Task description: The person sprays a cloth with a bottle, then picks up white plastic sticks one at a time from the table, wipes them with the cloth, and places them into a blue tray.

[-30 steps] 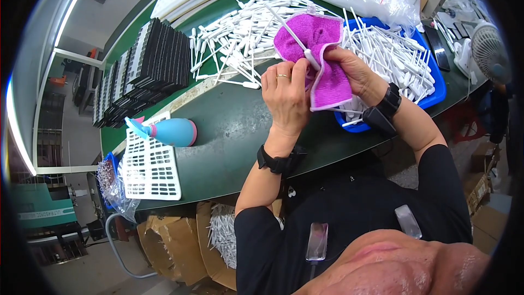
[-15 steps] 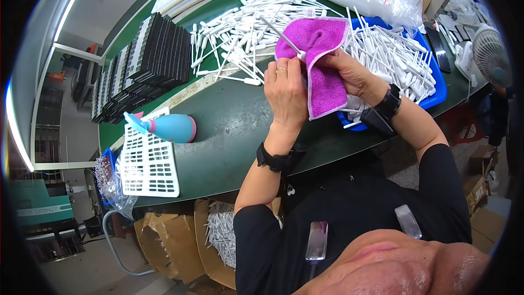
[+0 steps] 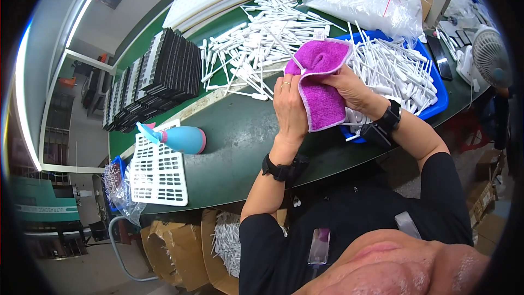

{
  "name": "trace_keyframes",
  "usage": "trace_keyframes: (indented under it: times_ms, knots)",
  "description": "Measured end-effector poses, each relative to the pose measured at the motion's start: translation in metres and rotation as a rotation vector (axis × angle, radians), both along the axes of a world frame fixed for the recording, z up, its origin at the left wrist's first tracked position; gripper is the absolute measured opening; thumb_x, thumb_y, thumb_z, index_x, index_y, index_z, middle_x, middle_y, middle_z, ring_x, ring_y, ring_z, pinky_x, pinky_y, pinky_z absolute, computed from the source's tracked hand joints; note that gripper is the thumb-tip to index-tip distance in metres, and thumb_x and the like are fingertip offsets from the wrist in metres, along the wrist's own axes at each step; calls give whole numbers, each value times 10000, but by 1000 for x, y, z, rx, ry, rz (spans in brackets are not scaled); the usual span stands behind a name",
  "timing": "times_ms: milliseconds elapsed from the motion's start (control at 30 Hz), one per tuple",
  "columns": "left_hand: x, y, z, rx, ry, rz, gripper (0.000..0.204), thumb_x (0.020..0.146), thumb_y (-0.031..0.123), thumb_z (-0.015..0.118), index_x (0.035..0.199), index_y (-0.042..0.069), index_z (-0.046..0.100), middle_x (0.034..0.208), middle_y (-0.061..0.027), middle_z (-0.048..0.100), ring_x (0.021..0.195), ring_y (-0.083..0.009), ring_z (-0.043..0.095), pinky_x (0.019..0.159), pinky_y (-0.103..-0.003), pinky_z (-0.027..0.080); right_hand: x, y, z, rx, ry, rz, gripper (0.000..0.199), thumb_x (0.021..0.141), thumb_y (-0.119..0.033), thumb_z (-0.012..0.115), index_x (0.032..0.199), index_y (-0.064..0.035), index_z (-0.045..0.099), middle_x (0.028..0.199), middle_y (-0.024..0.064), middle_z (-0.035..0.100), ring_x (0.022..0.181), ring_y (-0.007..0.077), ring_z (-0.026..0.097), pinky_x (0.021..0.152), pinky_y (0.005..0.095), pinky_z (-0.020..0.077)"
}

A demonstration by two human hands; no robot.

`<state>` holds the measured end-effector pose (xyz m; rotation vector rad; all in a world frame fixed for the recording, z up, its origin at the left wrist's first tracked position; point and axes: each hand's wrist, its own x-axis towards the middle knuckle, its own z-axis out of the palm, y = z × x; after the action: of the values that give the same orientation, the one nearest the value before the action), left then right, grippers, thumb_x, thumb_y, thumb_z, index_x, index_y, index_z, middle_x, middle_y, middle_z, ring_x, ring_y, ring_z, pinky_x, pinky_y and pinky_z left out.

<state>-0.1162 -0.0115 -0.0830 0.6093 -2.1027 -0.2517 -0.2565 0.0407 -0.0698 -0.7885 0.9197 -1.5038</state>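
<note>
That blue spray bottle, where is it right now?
In the head view, the blue spray bottle lies on its side on the green table, to the person's left, touching the white plastic grid and just below the stack of black trays.

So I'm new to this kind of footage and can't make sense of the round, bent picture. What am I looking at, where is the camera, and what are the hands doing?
The camera sits on a person's head and looks down, so their own arms come in from the bottom. Its very wide lens bends straight edges near the rim. No machine is involved, only two bare hands.

The left hand and right hand together hold a purple cloth, folded around a thin white stick that pokes out at its top.

They work over a green table. On it lie a loose pile of white sticks, a blue tray filled with more of them, a row of black trays standing on edge, a white grid tray and a blue spray bottle lying on its side.
</note>
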Motion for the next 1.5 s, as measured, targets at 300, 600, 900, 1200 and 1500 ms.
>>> trace_keyframes:
  times_ms: [300,600,900,1200,1500]
  knots:
    - [-1,2,-4,30,-13,15,205,720,60,538,911,-13,542,917,-155,527,823,-322,491,709,-384,410,2,1,2,-13,53,-31,328,824,-82,618,1131,-46,507,1045,49,574,942,118,565,820,255,472]
    - [-8,4,-8,97,126,-69,215,757,78,562,948,-17,530,919,-155,544,784,-329,516,669,-373,425,5,-4,1,80,-138,120,323,884,-180,547,1169,-41,486,1122,70,538,993,113,535,835,246,454]
    - [-21,45,5,1100,-45,-532,149,821,139,515,848,-8,510,788,-150,532,729,-317,499,663,-358,396,-66,-5,-14,-81,-463,-73,300,925,-314,427,1075,-69,513,872,49,586,750,149,585,658,287,511]
    - [-36,26,16,231,-320,-379,157,844,158,505,762,26,481,708,-119,472,660,-237,463,594,-343,353,-129,-5,-15,-592,-413,-217,277,892,-325,481,763,-83,526,635,20,458,551,126,464,502,251,398]
    - [-49,16,13,449,-453,-218,288,773,230,612,602,22,510,579,-85,504,544,-276,486,566,-378,364,-164,4,-1,-883,-643,-181,253,906,-266,374,737,-107,476,559,-4,374,513,128,352,518,267,281]
